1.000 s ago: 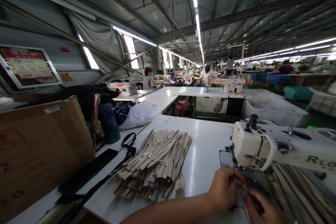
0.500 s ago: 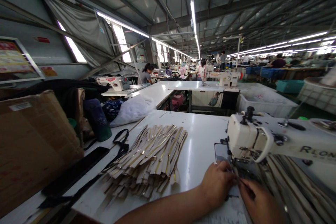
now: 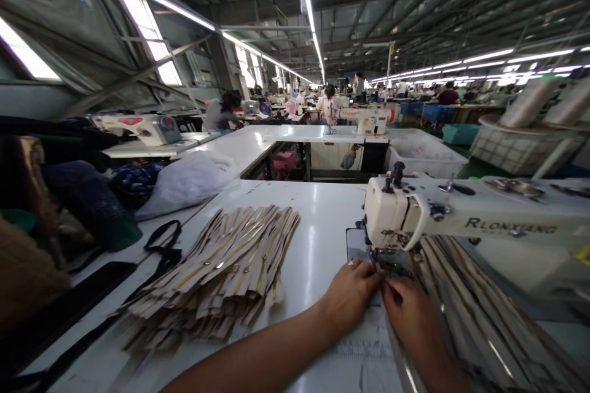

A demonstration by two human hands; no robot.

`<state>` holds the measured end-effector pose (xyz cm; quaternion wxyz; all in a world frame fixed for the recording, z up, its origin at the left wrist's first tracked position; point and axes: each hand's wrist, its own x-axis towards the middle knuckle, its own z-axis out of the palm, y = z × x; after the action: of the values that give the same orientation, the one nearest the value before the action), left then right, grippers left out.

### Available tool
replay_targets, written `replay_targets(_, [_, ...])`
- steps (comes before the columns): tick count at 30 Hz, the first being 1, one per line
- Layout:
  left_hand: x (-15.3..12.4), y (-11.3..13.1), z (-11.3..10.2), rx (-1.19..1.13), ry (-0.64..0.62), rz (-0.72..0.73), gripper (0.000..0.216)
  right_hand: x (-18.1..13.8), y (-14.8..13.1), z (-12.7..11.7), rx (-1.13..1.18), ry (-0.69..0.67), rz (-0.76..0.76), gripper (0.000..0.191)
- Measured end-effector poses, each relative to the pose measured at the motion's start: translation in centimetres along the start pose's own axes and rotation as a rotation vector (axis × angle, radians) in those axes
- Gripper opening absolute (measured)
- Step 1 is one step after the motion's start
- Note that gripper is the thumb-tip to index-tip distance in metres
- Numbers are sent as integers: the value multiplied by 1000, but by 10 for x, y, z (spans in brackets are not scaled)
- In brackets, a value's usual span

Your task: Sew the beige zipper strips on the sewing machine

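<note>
My left hand [image 3: 349, 295] and my right hand [image 3: 412, 314] meet just below the head of a white sewing machine [image 3: 461, 218]. Both have their fingers pinched together at the needle area, on a narrow piece that I cannot make out. A fanned stack of beige zipper strips [image 3: 221, 270] lies on the white table [image 3: 318, 221] to the left of my left forearm. More long strips [image 3: 479, 313] trail under the machine arm to the right of my right hand.
Black straps and scissors [image 3: 163, 245] lie left of the stack, beside a white plastic bag [image 3: 188, 181] and dark bundles. Other sewing stations, white bins [image 3: 424, 156] and seated workers fill the hall beyond.
The view has swung to the right and down, so the cardboard box has left the frame. My hands have stayed together at the needle, the fingers pressed closer.
</note>
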<state>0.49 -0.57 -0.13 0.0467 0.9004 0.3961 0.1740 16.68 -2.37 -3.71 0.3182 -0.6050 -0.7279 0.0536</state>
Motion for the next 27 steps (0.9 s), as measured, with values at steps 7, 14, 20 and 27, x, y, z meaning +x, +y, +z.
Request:
replay_targets(7, [5, -2, -1, -45, 7, 19, 22, 0, -4, -3, -30, 20, -13, 28])
replay_targets(14, [9, -2, -2, -79, 8, -6, 23, 0, -3, -2, -68, 7, -45, 28])
replay_targets(20, [10, -1, 0, -106, 23, -50, 17, 3, -11, -6, -242, -74, -55, 32])
replay_targets(27, [14, 1, -4, -22, -19, -21, 17, 3, -17, -7, -307, -123, -48, 34])
